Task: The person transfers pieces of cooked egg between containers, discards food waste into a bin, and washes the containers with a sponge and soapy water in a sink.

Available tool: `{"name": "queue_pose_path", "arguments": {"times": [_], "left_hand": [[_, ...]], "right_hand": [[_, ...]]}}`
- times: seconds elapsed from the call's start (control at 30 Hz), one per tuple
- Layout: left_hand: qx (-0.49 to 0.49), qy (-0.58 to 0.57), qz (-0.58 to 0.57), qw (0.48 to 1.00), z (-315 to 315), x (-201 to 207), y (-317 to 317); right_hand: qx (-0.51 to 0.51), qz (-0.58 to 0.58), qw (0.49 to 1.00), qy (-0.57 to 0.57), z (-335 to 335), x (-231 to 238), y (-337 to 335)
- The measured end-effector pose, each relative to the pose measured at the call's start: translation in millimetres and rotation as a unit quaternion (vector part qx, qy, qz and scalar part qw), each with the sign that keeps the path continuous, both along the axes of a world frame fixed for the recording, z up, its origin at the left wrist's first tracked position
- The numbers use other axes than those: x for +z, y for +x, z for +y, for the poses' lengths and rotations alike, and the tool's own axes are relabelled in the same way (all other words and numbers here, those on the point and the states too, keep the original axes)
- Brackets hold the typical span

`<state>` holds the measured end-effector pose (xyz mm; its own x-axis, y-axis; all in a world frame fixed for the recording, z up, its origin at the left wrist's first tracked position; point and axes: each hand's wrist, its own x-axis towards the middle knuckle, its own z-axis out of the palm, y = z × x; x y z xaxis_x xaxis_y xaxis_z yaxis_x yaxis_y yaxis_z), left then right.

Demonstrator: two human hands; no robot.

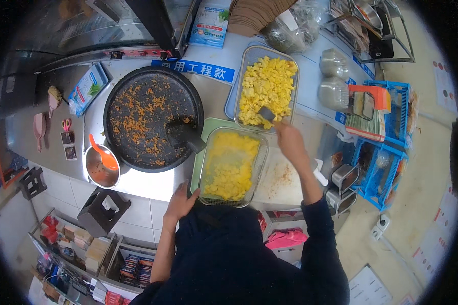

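Observation:
My right hand (291,141) is closed around a spatula whose dark grey blade (266,113) rests in the yellow scrambled egg (267,84). That egg fills the farther rectangular tray (293,101). Nearer to me, a second tray (263,161) holds more yellow egg, looking hazy, partly on a green board (197,165). My left hand (179,204) lies by this tray's near left corner, fingers apart, its thumb against or very near the rim. A big round black pan (130,109) with orange-brown crumbs stands to the left, a black handled tool (185,136) lying across its right side.
A steel bowl (94,170) with an orange spoon (106,156) sits left of the pan's near edge. Blue baskets (376,170), clear plastic containers (334,91) and steel tins (345,175) stand at the right. Behind the trays are brown paper stacks (254,15) and a plastic bag (292,30).

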<state>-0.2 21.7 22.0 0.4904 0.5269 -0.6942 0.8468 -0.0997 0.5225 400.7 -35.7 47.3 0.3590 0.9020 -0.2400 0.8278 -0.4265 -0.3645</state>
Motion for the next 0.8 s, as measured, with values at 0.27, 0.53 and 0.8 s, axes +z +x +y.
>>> {"name": "queue_pose_path", "arguments": {"times": [0.27, 0.53, 0.8], "left_hand": [[-0.022, 0.086, -0.205, 0.975, 45, 55, 117], [0.008, 0.169, -0.259, 0.951, 56, -2, 217], [-0.013, 0.222, -0.201, 0.954, 54, -5, 202]], "right_hand": [[-0.168, 0.149, 0.973, 0.044, -18, -14, -4], [-0.197, 0.122, 0.97, 0.078, -19, 15, -14], [-0.039, 0.023, 0.999, 0.016, -12, -6, -57]]}}
